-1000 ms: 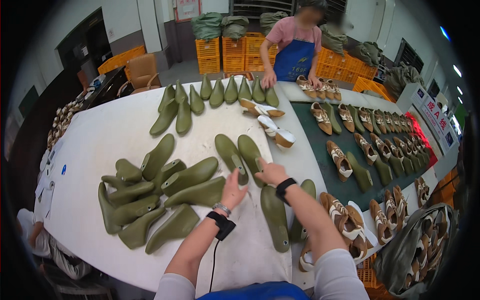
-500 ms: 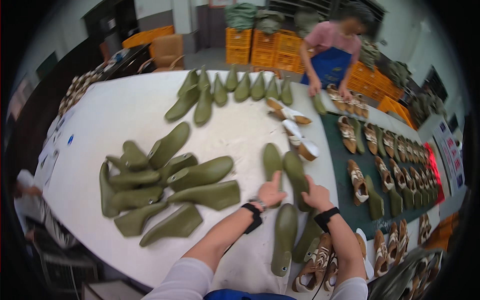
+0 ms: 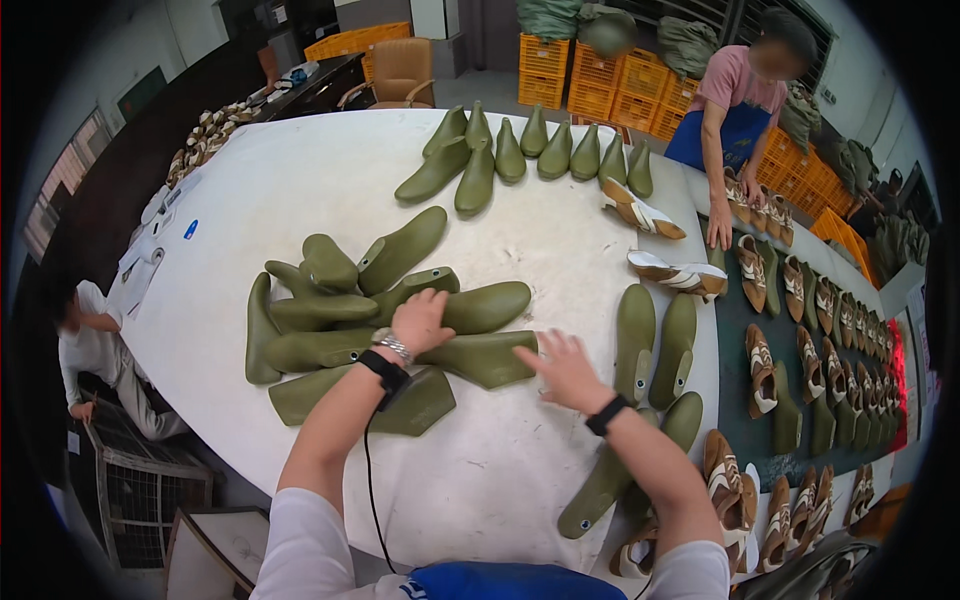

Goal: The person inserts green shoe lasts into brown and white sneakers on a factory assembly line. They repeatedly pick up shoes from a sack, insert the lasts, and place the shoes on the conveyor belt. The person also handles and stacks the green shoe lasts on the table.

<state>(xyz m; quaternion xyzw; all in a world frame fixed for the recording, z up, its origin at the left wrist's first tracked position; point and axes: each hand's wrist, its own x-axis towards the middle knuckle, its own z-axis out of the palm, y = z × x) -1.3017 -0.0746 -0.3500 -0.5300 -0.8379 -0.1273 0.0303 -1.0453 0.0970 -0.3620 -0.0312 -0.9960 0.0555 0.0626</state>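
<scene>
Green shoe lasts (image 3: 480, 358) lie in a loose pile on the white table. My left hand (image 3: 418, 326) rests over the middle of this pile, fingers stretched across the lasts and not visibly wrapped round any. At the right end of one last, my right hand (image 3: 568, 372) is held with its fingers spread and nothing in it; a fingertip is at the last's edge. A pair of lasts (image 3: 634, 340) lies side by side to the right of that hand. Two more, one of them a last (image 3: 600, 490), lie nearer me, partly hidden under my right forearm.
Several lasts (image 3: 555, 152) stand at the table's far side. Brown-and-white shoes (image 3: 680, 275) lie right of centre. Rows of shoes and lasts line a green surface (image 3: 740, 400) at the right, where a co-worker (image 3: 735, 110) handles shoes. A cable (image 3: 370, 490) hangs below my left wrist.
Both hands have moved left, away from the pair of lasts at the right, to the pile. That pair now lies with its heel ends toward me. The view has shifted left.
</scene>
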